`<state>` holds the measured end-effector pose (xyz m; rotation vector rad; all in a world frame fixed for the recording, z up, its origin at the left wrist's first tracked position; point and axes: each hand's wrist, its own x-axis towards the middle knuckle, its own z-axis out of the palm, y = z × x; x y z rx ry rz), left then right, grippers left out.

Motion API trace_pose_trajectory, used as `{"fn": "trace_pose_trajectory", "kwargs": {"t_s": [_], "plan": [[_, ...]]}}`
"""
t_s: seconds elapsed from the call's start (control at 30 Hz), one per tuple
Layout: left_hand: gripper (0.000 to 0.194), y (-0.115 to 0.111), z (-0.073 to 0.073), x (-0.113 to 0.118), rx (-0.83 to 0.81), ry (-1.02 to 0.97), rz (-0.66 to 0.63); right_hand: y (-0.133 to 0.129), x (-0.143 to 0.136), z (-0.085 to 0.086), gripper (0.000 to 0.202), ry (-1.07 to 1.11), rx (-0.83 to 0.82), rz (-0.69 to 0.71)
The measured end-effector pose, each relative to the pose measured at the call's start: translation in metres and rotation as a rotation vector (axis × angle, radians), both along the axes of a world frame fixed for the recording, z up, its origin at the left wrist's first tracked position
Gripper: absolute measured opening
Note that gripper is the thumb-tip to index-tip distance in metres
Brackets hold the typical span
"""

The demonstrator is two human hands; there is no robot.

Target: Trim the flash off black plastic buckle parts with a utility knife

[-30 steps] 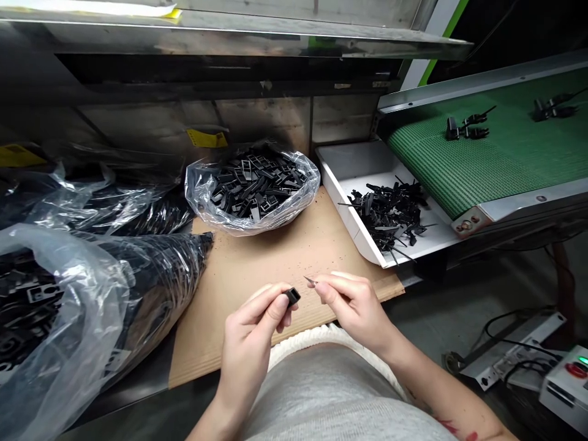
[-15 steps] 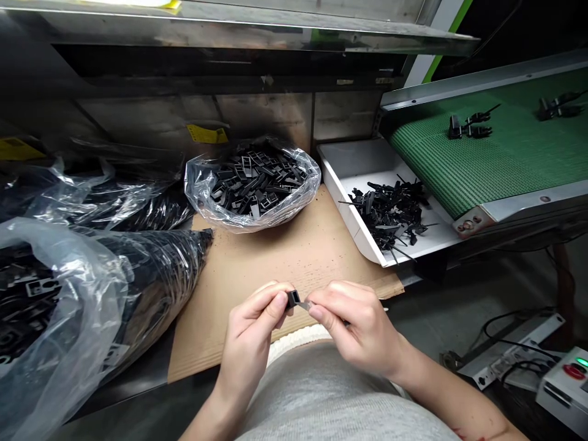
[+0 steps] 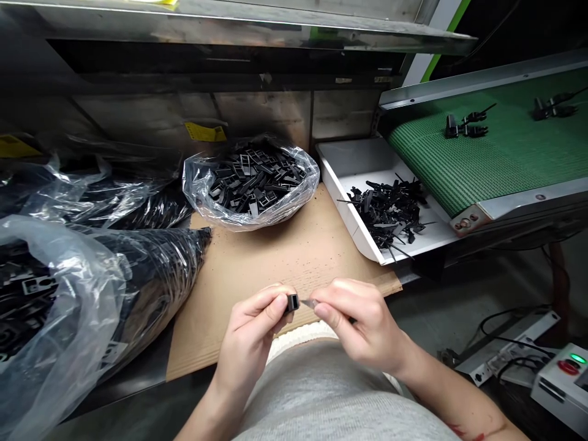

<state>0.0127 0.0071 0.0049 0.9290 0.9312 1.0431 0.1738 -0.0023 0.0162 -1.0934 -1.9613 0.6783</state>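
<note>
My left hand (image 3: 260, 324) is closed, with a small black plastic part (image 3: 293, 302) pinched between thumb and fingers. An open, box-like end of the part faces right. My right hand (image 3: 362, 321) is closed round a thin, pointed knife blade (image 3: 310, 302), whose tip points left at the part and lies very close to it. Whether the tip touches it, I cannot tell. The knife's handle is mostly hidden inside the hand. Both hands are above the near edge of a cardboard sheet (image 3: 248, 269), in front of my body.
A clear bag (image 3: 303, 199) of black parts stands at the back of the cardboard. Larger filled bags (image 3: 101, 269) crowd the left. To the right is a white tray (image 3: 358, 229) with black pieces, below a green conveyor belt (image 3: 514, 147) carrying black moulded clusters. A metal ledge (image 3: 257, 30) runs above.
The blade has drawn back slightly to the right from the black part. The part is turned a little, with its open end more toward me. The view has shifted slightly.
</note>
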Motion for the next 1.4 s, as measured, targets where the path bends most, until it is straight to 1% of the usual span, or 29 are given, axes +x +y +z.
{"fn": "trace_pose_trajectory", "kwargs": {"t_s": [0.1,0.2,0.3,0.4,0.5,0.6,0.67,0.73,0.77,0.8,0.83,0.87,0.9,0.93,1.0,1.07,1.1,1.13,1.17,1.2,1.23,1.27,1.3,1.33,1.37,1.4], "plan": [[0.018,0.001,-0.001,0.0,-0.019,-0.023,0.008,-0.003,-0.002,0.002,0.025,-0.015,-0.02,0.039],[0.017,0.0,-0.001,0.0,-0.046,-0.04,0.006,-0.002,-0.004,-0.001,0.027,-0.037,-0.026,0.015],[0.019,-0.001,0.001,0.001,-0.045,-0.042,-0.032,0.004,-0.003,-0.007,0.027,-0.047,-0.044,-0.017],[0.021,-0.002,0.003,0.0,-0.049,-0.038,-0.032,0.008,0.0,-0.01,0.025,0.016,-0.087,-0.026],[0.021,0.0,0.004,-0.002,-0.077,-0.029,-0.01,0.007,0.004,-0.009,0.024,0.122,-0.132,-0.016],[0.022,0.002,0.001,-0.001,-0.091,-0.023,-0.01,0.006,0.001,-0.005,0.021,0.257,-0.24,0.008],[0.023,0.001,-0.002,0.001,-0.107,-0.035,-0.039,0.01,-0.004,-0.006,0.021,0.383,-0.363,0.044],[0.026,-0.002,-0.004,0.002,-0.122,-0.043,-0.111,0.017,-0.01,-0.01,0.022,0.51,-0.526,0.107],[0.028,-0.003,-0.004,0.002,-0.121,-0.024,-0.152,0.022,-0.012,-0.014,0.022,0.565,-0.597,0.105],[0.028,-0.001,-0.002,0.0,-0.098,0.021,-0.202,0.026,-0.014,-0.018,0.023,0.607,-0.645,0.067],[0.028,0.004,0.002,-0.003,-0.045,0.101,-0.24,0.03,-0.014,-0.022,0.024,0.628,-0.662,-0.005],[0.026,0.013,0.008,-0.006,0.039,0.213,-0.243,0.033,-0.014,-0.027,0.025,0.615,-0.649,-0.095],[0.024,0.027,0.015,-0.009,0.159,0.354,-0.194,0.035,-0.014,-0.032,0.025,0.546,-0.616,-0.172],[0.022,0.044,0.024,-0.011,0.294,0.5,-0.107,0.037,-0.013,-0.037,0.025,0.437,-0.575,-0.215],[0.02,0.087,0.042,-0.012,0.553,0.759,0.187,0.039,-0.014,-0.049,0.027,0.187,-0.512,-0.196],[0.023,0.129,0.054,-0.008,0.599,0.837,0.317,0.042,-0.016,-0.064,0.026,0.031,-0.473,-0.141],[0.032,0.143,0.058,-0.006,0.594,0.867,0.367,0.044,-0.018,-0.074,0.023,-0.001,-0.462,-0.124],[0.042,0.151,0.058,-0.005,0.584,0.891,0.41,0.047,-0.02,-0.084,0.02,-0.02,-0.453,-0.116],[0.048,0.151,0.057,-0.006,0.578,0.906,0.431,0.051,-0.021,-0.095,0.018,-0.043,-0.442,-0.115],[0.049,0.142,0.054,-0.01,0.577,0.913,0.436,0.054,-0.022,-0.107,0.019,-0.066,-0.434,-0.116],[0.044,0.124,0.051,-0.018,0.58,0.914,0.425,0.058,-0.022,-0.118,0.021,-0.086,-0.43,-0.116],[0.035,0.099,0.047,-0.029,0.575,0.912,0.415,0.061,-0.022,-0.127,0.022,-0.104,-0.43,-0.112],[0.027,0.069,0.043,-0.044,0.555,0.916,0.416,0.064,-0.023,-0.135,0.023,-0.119,-0.433,-0.104],[0.021,0.036,0.038,-0.064,0.507,0.923,0.444,0.066,-0.024,-0.14,0.023,-0.129,-0.437,-0.093],[0.017,0.002,0.034,-0.089,0.379,0.927,0.543,0.068,-0.027,-0.143,0.023,-0.138,-0.43,-0.075],[0.017,-0.031,0.029,-0.116,0.227,0.928,0.747,0.069,-0.032,-0.142,0.024,-0.12,-0.453,-0.034]]}}
